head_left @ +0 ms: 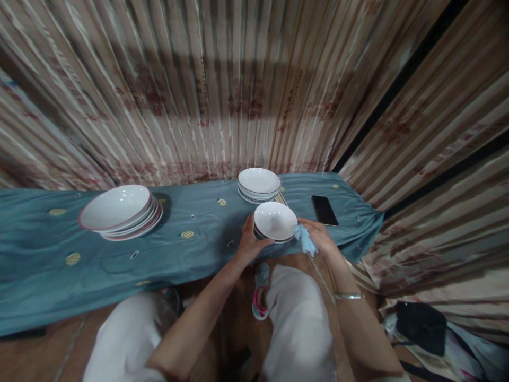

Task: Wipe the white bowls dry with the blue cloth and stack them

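A small stack of white bowls (275, 220) is in front of me at the near edge of the table. My left hand (251, 241) grips its left side, thumb along the near rim. On the other side, my right hand (318, 236) has its fingers against the stack and holds a crumpled light blue cloth (305, 241). Just behind is another stack of white dishes (259, 183) with dark rims. Farther left stands a stack of larger white bowls and plates (119, 209) with red rims, the top one tilted. The undersides of the bowls I hold are hidden.
A blue-green cloth (207, 260) with yellow pineapple prints covers the long table. A black phone (324, 210) lies right of the bowls. Pleated curtains (238, 106) rise behind the table. A dark bag (422, 328) is on the floor at right.
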The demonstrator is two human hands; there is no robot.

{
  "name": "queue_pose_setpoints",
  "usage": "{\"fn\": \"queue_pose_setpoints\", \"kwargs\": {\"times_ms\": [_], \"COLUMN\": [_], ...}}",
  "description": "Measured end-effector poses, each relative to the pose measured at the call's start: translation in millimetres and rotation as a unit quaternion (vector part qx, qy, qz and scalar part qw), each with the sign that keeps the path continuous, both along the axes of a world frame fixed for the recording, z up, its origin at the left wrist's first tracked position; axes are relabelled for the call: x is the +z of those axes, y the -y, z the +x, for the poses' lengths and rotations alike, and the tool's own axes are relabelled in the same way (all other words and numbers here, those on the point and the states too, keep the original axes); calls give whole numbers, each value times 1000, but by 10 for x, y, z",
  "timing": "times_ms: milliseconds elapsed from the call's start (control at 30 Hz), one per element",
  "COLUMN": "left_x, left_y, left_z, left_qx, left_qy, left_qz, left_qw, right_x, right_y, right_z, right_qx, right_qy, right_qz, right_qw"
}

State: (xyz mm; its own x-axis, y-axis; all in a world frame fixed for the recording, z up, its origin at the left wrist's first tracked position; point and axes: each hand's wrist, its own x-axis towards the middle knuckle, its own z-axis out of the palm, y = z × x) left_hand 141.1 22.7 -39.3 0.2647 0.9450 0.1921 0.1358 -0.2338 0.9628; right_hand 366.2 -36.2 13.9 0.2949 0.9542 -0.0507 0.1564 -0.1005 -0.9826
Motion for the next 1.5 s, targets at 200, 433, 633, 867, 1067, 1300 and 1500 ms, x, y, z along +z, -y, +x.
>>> {"fn": "queue_pose_setpoints", "kwargs": {"times_ms": [200, 433, 633, 867, 1067, 1300, 1500], "left_x": [-10, 71, 101, 93, 76, 0, -48], "left_y": [12, 22, 64, 75, 65, 51, 122], "left_z": [12, -12, -1, -4, -1, 36, 130], "left_qx": [13, -39, -38, -35, -32, -30, 6], "left_qy": [-27, -7, -6, -3, 10, 37, 61], "left_qz": [-7, 4, -30, -63, -84, -95, -85], "left_qw": [1000, 999, 999, 997, 996, 994, 995], "right_x": [-53, -97, -11, 84, 20, -137, -118], "right_y": [-42, -84, -86, -89, -43, -98, -189], "right_z": [17, 94, 50, 11, 42, 105, 123], "right_qx": [-32, -15, -1, 15, -14, 9, 16], "right_qy": [32, 180, 302, 325, 364, 271, 233], "right_qz": [-9, -16, -29, -43, -66, -42, -16], "right_qw": [999, 983, 953, 945, 929, 962, 972]}}
